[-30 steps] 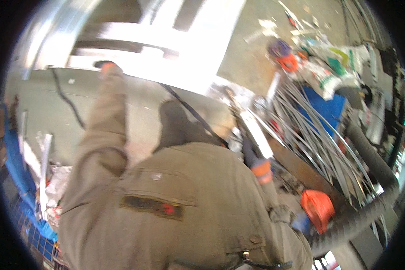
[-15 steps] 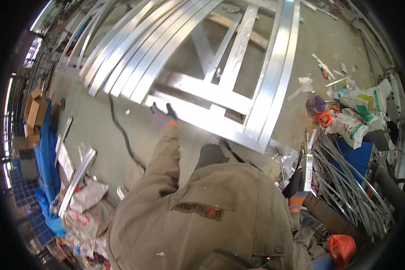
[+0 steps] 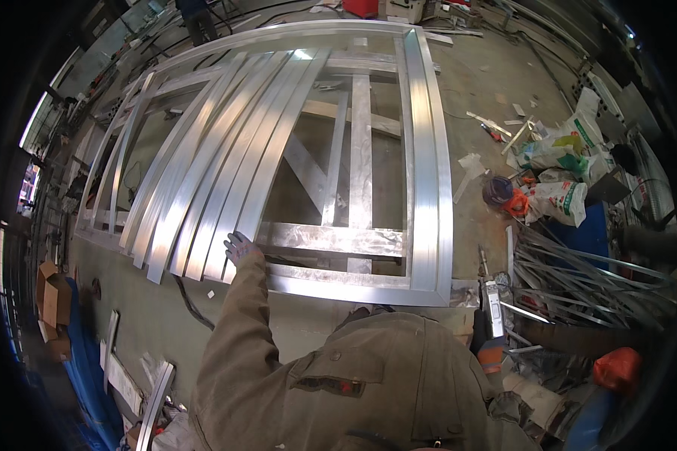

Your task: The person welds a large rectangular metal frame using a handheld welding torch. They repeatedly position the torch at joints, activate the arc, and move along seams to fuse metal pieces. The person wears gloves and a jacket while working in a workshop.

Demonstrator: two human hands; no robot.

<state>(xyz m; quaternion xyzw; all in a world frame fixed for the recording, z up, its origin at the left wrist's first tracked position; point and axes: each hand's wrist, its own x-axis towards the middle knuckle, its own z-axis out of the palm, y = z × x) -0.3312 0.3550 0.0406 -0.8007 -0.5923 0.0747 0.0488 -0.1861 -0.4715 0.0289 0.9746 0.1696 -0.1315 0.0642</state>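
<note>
A large silver metal frame [image 3: 331,292] lies in front of me, with a row of long metal slats [image 3: 237,180] laid side by side across its left part. My left hand [image 3: 242,249], in a grey glove, rests with fingers spread on the near ends of the rightmost slats. Low at my right side, my right hand [image 3: 492,355] wears a glove with an orange band. It is closed round a pale drill-like power tool [image 3: 493,307] whose thin bit points away from me. Much of that hand is hidden behind the tool.
Thin metal strips [image 3: 579,278] lie heaped on the right, near plastic bags [image 3: 560,199] and a blue bin [image 3: 588,234]. An open cardboard box [image 3: 54,297] and blue sheeting [image 3: 90,368] are on the left. A dark cable [image 3: 192,304] runs under the frame. Another person [image 3: 198,21] stands far back.
The view has tipped up, showing more of the frame. My left hand has moved from the frame's near bar onto the slat ends. My right hand still holds the tool low at my side.
</note>
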